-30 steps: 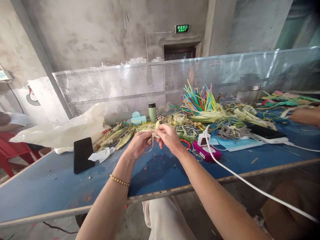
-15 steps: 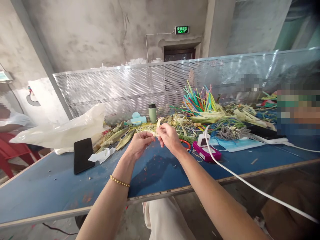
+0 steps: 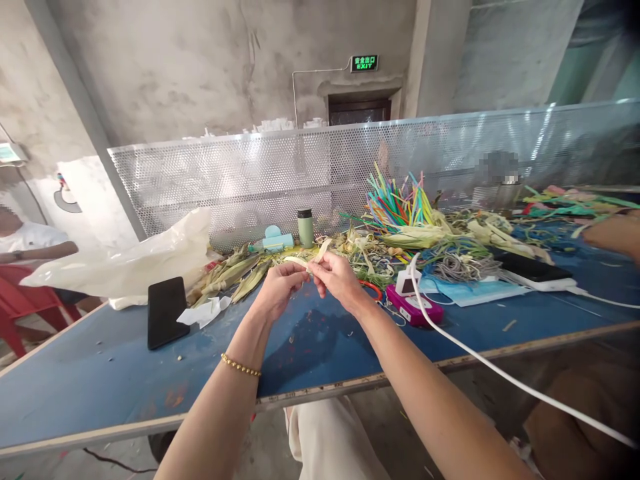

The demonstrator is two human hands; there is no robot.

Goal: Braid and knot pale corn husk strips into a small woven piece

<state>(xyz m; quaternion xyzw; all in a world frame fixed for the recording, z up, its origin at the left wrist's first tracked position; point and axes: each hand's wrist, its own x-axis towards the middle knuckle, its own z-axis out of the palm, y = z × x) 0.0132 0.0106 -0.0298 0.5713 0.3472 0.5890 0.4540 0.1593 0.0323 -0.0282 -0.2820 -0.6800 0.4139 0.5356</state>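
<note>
Both hands meet above the blue counter [image 3: 100, 373]. The left hand [image 3: 280, 285] and right hand [image 3: 339, 279] each close a pinching grip on one pale husk strip [image 3: 323, 250], its free end pointing toward 1 o'clock. It looks only partly worked. The husk pile [image 3: 235, 270] at 9 o'clock of the hands lies loose, and no finished piece shows.

A bare craft workshop: raw concrete walls [image 3: 165, 60], an exit sign [image 3: 364, 63] at top centre, a perforated metal screen [image 3: 240, 177] behind the blue worktable [image 3: 100, 373].
</note>
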